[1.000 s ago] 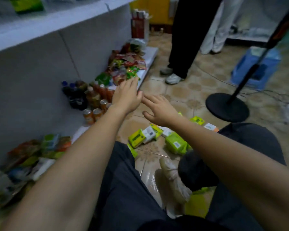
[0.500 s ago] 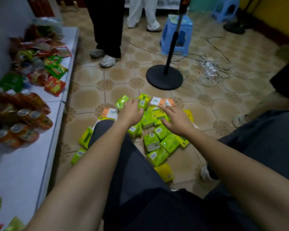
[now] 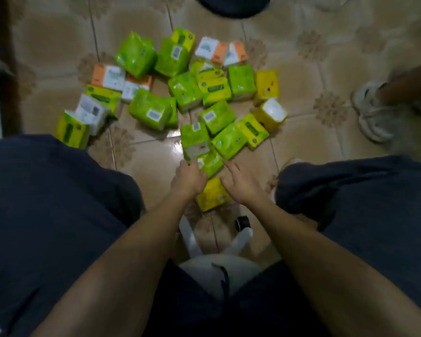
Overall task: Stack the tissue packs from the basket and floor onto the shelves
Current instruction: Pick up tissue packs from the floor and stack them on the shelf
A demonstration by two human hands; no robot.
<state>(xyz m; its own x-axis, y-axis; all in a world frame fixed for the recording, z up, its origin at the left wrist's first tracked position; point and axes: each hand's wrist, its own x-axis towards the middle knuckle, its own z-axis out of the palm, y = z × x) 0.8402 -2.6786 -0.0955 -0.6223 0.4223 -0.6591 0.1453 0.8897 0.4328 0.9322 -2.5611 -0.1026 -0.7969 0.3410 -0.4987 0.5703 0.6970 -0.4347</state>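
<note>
The left hand (image 3: 189,177), fingers bent, touches a green tissue pack (image 3: 211,164), though whether it grips is unclear, while the right hand (image 3: 241,184) rests with straight fingers on a yellow tissue pack (image 3: 210,199) on the tiled floor (image 3: 301,147), the packs' labels too blurred to read.

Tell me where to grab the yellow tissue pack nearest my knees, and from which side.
Take the yellow pack across its left and right edges, coming straight down from above. It lies flat on the tile floor, and a green pack crowds its far edge. The left hand and right hand sit at either side of it.
</note>
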